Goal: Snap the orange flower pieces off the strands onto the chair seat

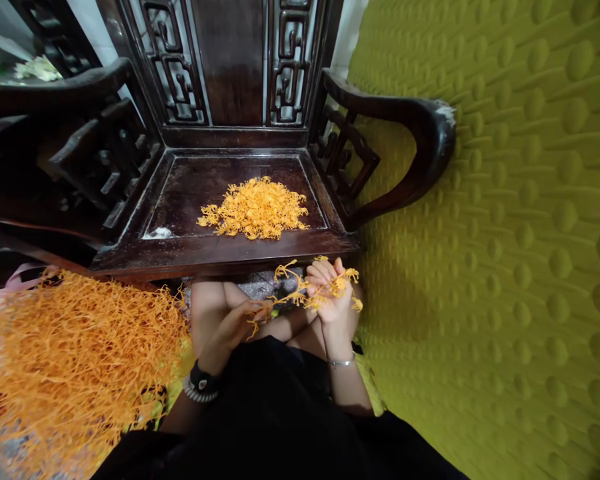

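My left hand (237,323), over my lap, has its fingers pinched on thin orange branched strands (253,327) that look like plastic. Just right of it, my right hand (330,300) is turned palm up, fingers curled around several orange sprigs (339,285) with curly tips. More orange strands stretch between the two hands. Beyond them, a pile of small curly orange pieces (263,208) lies on the seat of a dark wooden chair (180,183). To the left spreads a large tangled heap of long orange strands (85,353).
The carved chair has a curved right armrest (405,127) and a left armrest (55,90). A yellow-green surface with raised round bumps (520,220) fills the right side. Some white residue (159,233) marks the seat's front left corner.
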A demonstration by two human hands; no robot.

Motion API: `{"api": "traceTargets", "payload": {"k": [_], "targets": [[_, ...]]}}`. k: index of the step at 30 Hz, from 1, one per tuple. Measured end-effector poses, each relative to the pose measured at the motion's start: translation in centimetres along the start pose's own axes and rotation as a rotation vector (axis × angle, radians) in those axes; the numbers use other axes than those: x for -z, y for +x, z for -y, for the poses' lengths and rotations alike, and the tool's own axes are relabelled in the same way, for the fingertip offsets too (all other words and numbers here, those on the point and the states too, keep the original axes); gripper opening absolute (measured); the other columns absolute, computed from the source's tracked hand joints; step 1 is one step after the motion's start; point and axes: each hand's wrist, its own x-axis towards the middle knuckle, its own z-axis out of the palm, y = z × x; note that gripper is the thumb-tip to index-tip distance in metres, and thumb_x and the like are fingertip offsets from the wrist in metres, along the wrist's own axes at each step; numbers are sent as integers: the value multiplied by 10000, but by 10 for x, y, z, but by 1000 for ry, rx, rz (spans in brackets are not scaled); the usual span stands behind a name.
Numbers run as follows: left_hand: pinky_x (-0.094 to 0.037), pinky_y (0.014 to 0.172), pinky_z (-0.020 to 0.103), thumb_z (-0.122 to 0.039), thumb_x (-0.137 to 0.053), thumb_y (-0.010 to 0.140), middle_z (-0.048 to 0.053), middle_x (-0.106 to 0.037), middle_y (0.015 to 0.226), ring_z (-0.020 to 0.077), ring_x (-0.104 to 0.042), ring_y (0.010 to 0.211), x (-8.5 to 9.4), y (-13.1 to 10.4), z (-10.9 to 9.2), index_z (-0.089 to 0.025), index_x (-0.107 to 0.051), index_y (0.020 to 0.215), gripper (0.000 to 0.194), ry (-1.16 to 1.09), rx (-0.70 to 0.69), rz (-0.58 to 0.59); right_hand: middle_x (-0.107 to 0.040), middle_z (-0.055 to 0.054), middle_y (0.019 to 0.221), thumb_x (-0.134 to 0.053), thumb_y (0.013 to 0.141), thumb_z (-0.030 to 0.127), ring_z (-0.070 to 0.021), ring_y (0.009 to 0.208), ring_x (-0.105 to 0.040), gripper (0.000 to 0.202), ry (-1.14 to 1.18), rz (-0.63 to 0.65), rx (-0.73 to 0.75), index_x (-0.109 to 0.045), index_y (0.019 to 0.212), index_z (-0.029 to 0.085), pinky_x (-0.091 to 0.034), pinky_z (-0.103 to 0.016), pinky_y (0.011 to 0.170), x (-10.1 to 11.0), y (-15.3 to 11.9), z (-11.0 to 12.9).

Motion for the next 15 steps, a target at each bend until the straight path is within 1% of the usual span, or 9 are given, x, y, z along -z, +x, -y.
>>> {"api": "traceTargets", "payload": {"k": [3, 5, 8, 11, 13, 15], "targets": [[-473, 816, 382, -402, -693, 559, 47, -464, 594, 226, -535, 779, 1, 0, 0, -190, -432, 421, 363, -23, 24, 44, -327, 53, 578, -593, 883, 377, -82, 460, -298, 469, -74, 17, -18, -301, 561, 203, -351, -161, 383, 3, -1, -2], [-471, 807, 377, -427, -685, 573, 47, -452, 605, 215, -524, 757, 4, -1, 0, -192, -429, 431, 376, -40, 26, 52, -324, 43, 598, -617, 856, 434, -99, 485, -304, 493, -138, 8, 24, -297, 554, 211, -372, -194, 409, 3, 1, -4], [-472, 783, 368, -425, -662, 614, 33, -422, 607, 182, -487, 697, 10, -1, -1, -194, -423, 450, 371, -64, 10, 54, -319, 35, 599, -667, 806, 465, -124, 514, -303, 499, -208, -30, 112, -320, 543, 221, -416, -251, 481, 4, 3, -7], [-472, 768, 366, -411, -630, 662, 28, -414, 619, 168, -466, 683, 14, -2, -1, -193, -406, 460, 372, -83, -23, 51, -285, 35, 584, -696, 762, 506, -133, 520, -278, 536, -252, -30, 118, -313, 521, 220, -404, -271, 492, 8, 5, -10], [-469, 755, 358, -403, -626, 667, 29, -415, 625, 167, -464, 686, 14, -3, -1, -190, -406, 461, 369, -88, -33, 47, -226, 39, 562, -660, 748, 597, -137, 510, -257, 609, -303, -28, 140, -261, 493, 213, -370, -269, 461, 12, 6, -12], [-467, 733, 353, -387, -639, 640, 24, -402, 612, 156, -445, 657, 12, -3, -2, -185, -416, 454, 353, -92, -24, 48, -182, 42, 545, -595, 739, 691, -138, 492, -231, 667, -357, -39, 167, -214, 477, 210, -324, -265, 425, 14, 6, -13]]}}
